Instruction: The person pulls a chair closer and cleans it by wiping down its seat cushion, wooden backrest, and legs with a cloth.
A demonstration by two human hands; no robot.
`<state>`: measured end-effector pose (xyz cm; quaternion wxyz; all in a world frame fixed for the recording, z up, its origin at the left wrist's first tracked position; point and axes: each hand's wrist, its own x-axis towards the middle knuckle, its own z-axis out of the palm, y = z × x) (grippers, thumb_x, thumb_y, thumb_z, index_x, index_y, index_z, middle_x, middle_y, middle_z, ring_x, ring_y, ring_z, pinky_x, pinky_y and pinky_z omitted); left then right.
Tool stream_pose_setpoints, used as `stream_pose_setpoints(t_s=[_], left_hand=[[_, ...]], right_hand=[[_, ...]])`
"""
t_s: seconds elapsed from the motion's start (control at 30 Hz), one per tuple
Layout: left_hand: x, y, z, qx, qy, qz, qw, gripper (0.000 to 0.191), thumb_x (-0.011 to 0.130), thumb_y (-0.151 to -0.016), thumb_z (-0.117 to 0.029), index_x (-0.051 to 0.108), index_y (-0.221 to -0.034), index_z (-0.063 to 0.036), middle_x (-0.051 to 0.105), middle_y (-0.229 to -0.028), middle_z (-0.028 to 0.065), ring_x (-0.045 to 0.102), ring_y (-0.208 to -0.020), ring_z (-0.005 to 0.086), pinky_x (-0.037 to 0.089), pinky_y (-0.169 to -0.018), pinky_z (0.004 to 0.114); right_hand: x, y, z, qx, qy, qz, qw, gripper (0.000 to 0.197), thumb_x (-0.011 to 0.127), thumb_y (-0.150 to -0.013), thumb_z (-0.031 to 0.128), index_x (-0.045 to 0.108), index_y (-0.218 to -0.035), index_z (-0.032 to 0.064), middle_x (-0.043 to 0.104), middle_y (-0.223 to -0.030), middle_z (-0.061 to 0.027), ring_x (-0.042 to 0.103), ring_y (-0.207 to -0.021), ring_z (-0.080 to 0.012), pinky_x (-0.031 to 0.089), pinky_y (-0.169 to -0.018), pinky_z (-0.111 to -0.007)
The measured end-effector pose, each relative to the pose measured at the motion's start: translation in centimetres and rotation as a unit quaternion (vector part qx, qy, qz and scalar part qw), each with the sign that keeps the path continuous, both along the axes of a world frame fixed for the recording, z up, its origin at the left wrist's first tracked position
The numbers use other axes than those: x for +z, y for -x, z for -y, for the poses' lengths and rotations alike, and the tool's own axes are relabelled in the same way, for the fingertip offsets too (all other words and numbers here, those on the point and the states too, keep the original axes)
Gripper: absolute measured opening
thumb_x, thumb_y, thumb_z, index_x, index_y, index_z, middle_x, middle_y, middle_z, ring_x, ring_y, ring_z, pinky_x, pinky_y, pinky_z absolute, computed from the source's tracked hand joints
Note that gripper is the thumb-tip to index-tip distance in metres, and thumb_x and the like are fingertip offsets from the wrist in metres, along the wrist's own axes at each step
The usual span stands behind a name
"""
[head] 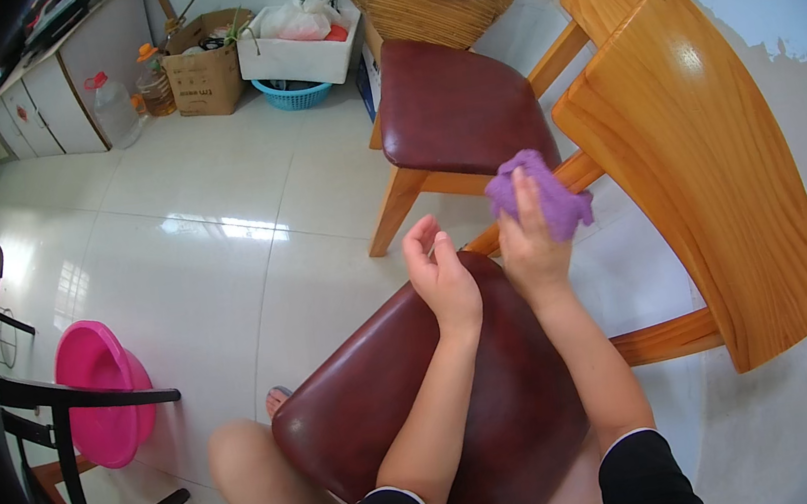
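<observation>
A purple cloth [544, 201] is in my right hand [535, 247], its fingers pressed over it at the wooden back post of the near chair. My left hand [444, 273] is beside it, above the far corner of the dark red padded seat [358, 378], with curled fingers and nothing seen in it. The chair's curved wooden backrest [710, 161] stands to the right of both hands. Just beyond them is a second chair with a dark red seat [461, 105].
A pink basin [105, 440] and a black-legged table [89, 396] are at left. Against the far wall stand plastic bottles [118, 109], a cardboard box [205, 80], a white foam box [296, 57] over a blue basket [292, 98], and round woven trays [412, 13].
</observation>
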<state>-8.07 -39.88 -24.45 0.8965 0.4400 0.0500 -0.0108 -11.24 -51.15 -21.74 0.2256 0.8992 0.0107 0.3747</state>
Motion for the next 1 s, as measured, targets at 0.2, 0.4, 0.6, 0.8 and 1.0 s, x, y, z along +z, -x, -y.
stream_pose_setpoints(t_s=[0.2, 0.4, 0.6, 0.8, 1.0], left_hand=[[0.2, -0.3, 0.0, -0.025, 0.006, -0.021, 0.999, 0.025, 0.048, -0.094, -0.009, 0.051, -0.117, 0.0019, 0.055, -0.116, 0.0118, 0.052, -0.111, 0.0187, 0.041, -0.099, 0.033], [-0.8, -0.5, 0.3, -0.040, 0.004, -0.007, 0.999, 0.025, 0.047, -0.095, -0.010, 0.050, -0.116, 0.0025, 0.055, -0.111, 0.0107, 0.054, -0.104, 0.0183, 0.043, -0.095, 0.032], [-1.0, -1.0, -0.3, -0.057, -0.001, -0.015, 0.998, 0.029, 0.047, -0.094, -0.011, 0.046, -0.120, 0.0022, 0.052, -0.112, 0.0121, 0.056, -0.101, 0.0199, 0.045, -0.093, 0.033], [-0.9, -1.3, -0.4, -0.032, 0.015, -0.024, 0.999, 0.032, 0.051, -0.091, -0.009, 0.046, -0.122, 0.0008, 0.054, -0.115, 0.0136, 0.054, -0.096, 0.0157, 0.045, -0.086, 0.030], [-0.5, -1.2, -0.2, -0.051, 0.005, -0.011, 0.999, 0.030, 0.048, -0.093, -0.010, 0.045, -0.121, 0.0016, 0.052, -0.115, 0.0142, 0.056, -0.098, 0.0187, 0.045, -0.090, 0.032]], right_hand=[[-4.0, 0.6, -0.9, -0.026, -0.042, -0.208, 0.977, 0.024, 0.058, -0.083, 0.016, 0.066, -0.104, 0.0096, 0.057, -0.126, -0.0174, 0.065, -0.084, -0.0271, 0.053, -0.073, -0.037], [6.1, -1.7, -2.4, -0.047, 0.026, -0.086, 0.995, 0.026, 0.058, -0.079, 0.012, 0.064, -0.104, 0.0113, 0.059, -0.122, -0.0187, 0.065, -0.074, -0.0241, 0.055, -0.067, -0.034], [7.9, -4.3, -3.2, -0.257, 0.128, -0.362, 0.887, 0.016, 0.062, -0.079, 0.018, 0.071, -0.089, 0.0099, 0.069, -0.094, -0.0069, 0.062, -0.094, -0.0186, 0.044, -0.075, -0.030], [1.9, -6.9, -1.4, -0.246, 0.233, -0.459, 0.821, 0.020, 0.058, -0.085, 0.025, 0.073, -0.094, 0.0160, 0.070, -0.092, -0.0018, 0.065, -0.090, -0.0210, 0.045, -0.076, -0.036], [-4.1, -8.5, -0.7, -0.246, 0.154, -0.551, 0.782, 0.020, 0.056, -0.087, 0.026, 0.073, -0.095, 0.0184, 0.071, -0.102, -0.0028, 0.066, -0.099, -0.0202, 0.049, -0.081, -0.036]])
